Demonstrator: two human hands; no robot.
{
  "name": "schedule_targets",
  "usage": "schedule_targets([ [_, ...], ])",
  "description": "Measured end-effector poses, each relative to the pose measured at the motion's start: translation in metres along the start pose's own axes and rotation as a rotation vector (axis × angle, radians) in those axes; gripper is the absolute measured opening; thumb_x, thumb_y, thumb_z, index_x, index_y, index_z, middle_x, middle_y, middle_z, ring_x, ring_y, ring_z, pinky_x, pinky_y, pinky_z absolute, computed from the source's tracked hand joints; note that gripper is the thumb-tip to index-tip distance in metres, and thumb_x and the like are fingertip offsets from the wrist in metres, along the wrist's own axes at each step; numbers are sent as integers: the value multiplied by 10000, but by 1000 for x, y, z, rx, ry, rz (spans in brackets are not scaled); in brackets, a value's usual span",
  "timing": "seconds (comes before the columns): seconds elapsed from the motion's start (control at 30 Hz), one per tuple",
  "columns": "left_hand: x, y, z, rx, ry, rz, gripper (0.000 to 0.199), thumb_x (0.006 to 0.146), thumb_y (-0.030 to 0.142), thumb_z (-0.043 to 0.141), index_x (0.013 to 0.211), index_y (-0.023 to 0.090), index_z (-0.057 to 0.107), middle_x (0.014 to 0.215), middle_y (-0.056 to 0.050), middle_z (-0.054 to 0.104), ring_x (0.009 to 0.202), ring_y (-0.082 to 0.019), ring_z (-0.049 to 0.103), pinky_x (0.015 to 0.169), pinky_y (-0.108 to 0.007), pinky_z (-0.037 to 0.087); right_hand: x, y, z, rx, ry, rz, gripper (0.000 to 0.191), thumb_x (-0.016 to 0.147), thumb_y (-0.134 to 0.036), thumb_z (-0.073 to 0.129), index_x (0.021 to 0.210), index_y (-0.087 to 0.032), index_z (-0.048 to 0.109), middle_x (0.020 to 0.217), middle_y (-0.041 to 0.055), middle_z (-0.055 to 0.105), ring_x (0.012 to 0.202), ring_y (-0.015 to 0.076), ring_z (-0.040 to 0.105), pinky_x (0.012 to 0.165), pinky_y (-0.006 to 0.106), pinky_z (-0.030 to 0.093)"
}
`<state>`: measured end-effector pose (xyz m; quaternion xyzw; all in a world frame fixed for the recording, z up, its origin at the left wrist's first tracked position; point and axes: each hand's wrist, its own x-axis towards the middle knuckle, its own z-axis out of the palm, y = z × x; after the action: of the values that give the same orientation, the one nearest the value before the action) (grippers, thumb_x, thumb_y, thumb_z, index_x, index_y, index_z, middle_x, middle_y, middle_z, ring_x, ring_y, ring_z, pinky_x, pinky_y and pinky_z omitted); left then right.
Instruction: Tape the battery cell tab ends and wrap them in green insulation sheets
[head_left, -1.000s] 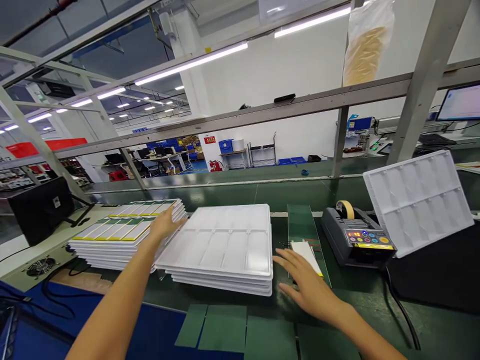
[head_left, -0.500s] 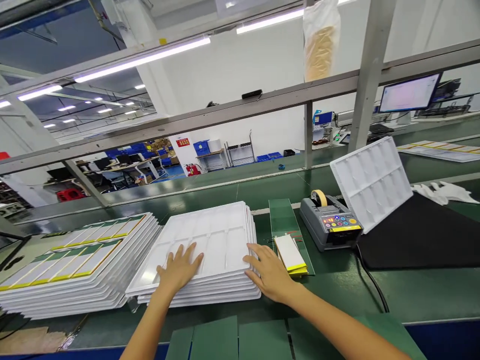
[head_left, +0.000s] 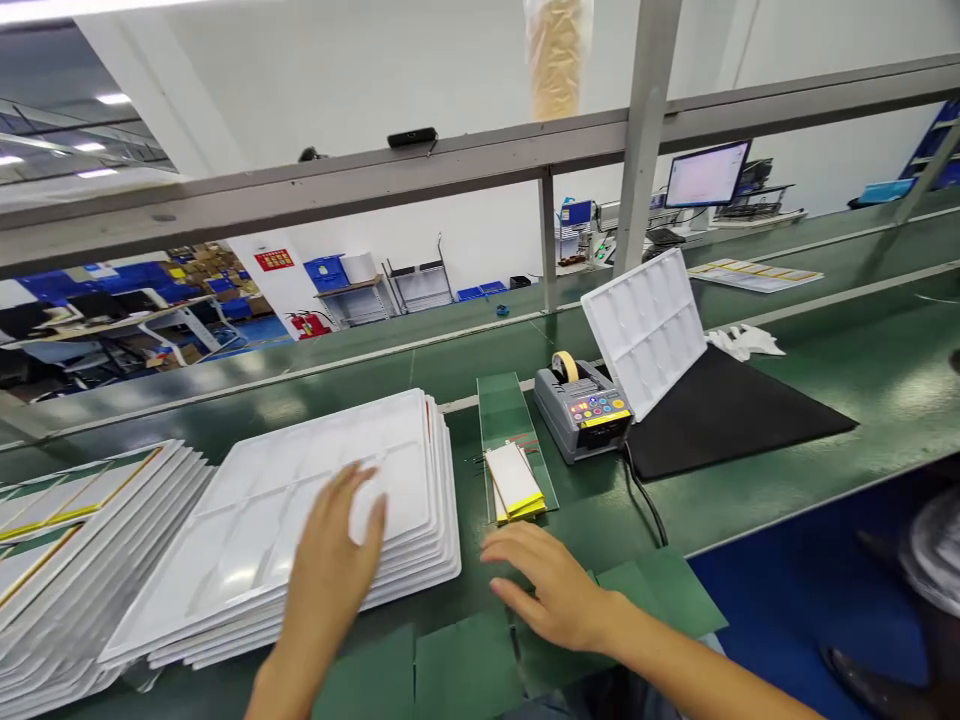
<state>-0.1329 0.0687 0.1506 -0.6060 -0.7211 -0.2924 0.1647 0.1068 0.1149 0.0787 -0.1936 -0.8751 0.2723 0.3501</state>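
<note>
Our left hand point(head_left: 334, 545) has lifted off the stack of white plastic trays point(head_left: 397, 440) and now hangs open over it, fingers spread and slightly blurred, gripping nothing. Our right hand point(head_left: 544, 585) has moved away from the stack's right edge. It is open too, fingers curved and empty, just above the green mats point(head_left: 469, 665) along the near edge of the bench point(head_left: 885, 390). The stack lies towards that near edge, between a second stack of trays point(head_left: 67, 530) at the bench's left and a green strip point(head_left: 504, 400). On the strip, closest to our right hand, sits a small pile of flat white packs with yellow edges point(head_left: 512, 480). Farther along stands a grey tape dispenser point(head_left: 577, 415) with a roll of tan tape point(head_left: 565, 366), and a single white tray point(head_left: 643, 330) leans beside it, its lower edge by a black mat point(head_left: 720, 420).
</note>
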Motion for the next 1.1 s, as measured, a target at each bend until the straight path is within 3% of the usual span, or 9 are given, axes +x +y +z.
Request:
schedule_targets([
  [0.1, -11, 65, 36, -269, -244, 104, 368, 905, 388, 347, 1190, 215, 503, 1281, -48, 510, 1224, -180, 428, 1054, -313, 330, -17, 17, -21, 25, 155, 115, 140, 880, -224, 462, 933, -210, 590, 917, 29, 641, 881, 152, 567, 818, 279, 447],
  [0.2, -8, 106, 87, -252, -482, -94, 584, 889, 438, 381, 1374, 123, 304, 1421, -129, 342, 1328, -236, 278, 1094, -373, 247, -24, 46, -56, 19, 395, 336, 174, 862, -293, 473, 796, -199, 603, 790, 27, 627, 747, 154, 561, 712, 266, 434],
  [0.33, 8, 124, 142, -186, -574, -343, 897, 829, 605, 406, 1421, 12, 86, 1373, -374, 231, 1263, -467, 299, 944, -581, 322, -28, 100, -110, -29, 673, 612, 244, 825, -403, 494, 807, -177, 582, 721, 28, 594, 653, 163, 527, 650, 281, 397],
  [0.43, 15, 126, 158, -169, -618, -439, 954, 785, 595, 489, 1433, 64, 32, 1356, -388, 229, 1212, -497, 358, 884, -588, 358, -23, 140, -135, 11, 763, 741, 327, 730, -479, 594, 849, -179, 544, 653, -12, 556, 612, 161, 525, 619, 270, 388],
  [0.53, 18, 126, 160, -186, -607, -461, 942, 765, 464, 561, 1435, 95, 11, 1310, -314, 349, 1160, -423, 458, 894, -494, 396, -8, 167, -144, 113, 796, 819, 431, 681, -510, 651, 915, -176, 512, 639, -39, 524, 598, 144, 523, 580, 247, 393],
  [0.67, 23, 124, 150, -237, -542, -432, 934, 716, 341, 601, 1431, 81, 59, 1191, -232, 494, 1090, -357, 525, 876, -415, 431, 12, 181, -146, 290, 762, 871, 318, 787, -434, 616, 887, -144, 532, 642, -46, 501, 501, 74, 453, 493, 207, 384],
  [0.83, 19, 120, 121, -314, -407, -426, 941, 716, 351, 607, 1441, 168, 35, 1308, -183, 439, 1130, -341, 495, 902, -430, 426, 10, 180, -143, 456, 780, 855, 320, 795, -406, 626, 943, -144, 515, 616, -65, 472, 441, 47, 405, 412, 169, 344],
  [0.97, -16, 110, 91, -890, -466, -528, 913, 730, 414, 644, 1442, 240, 99, 1399, -97, 372, 1209, -246, 441, 932, -307, 427, -12, 167, -129, 528, 846, 808, 480, 677, -602, 626, 853, -174, 498, 568, -78, 443, 419, 52, 404, 392, 169, 338],
  [1.1, -67, 101, 72, -1438, -653, -749, 835, 655, 504, 731, 1363, 255, 364, 1308, -72, 469, 1046, -223, 522, 751, -212, 482, -23, 149, -112, 616, 723, 835, 555, 668, -680, 545, 743, -130, 573, 615, 5, 539, 405, 59, 434, 346, 173, 280],
])
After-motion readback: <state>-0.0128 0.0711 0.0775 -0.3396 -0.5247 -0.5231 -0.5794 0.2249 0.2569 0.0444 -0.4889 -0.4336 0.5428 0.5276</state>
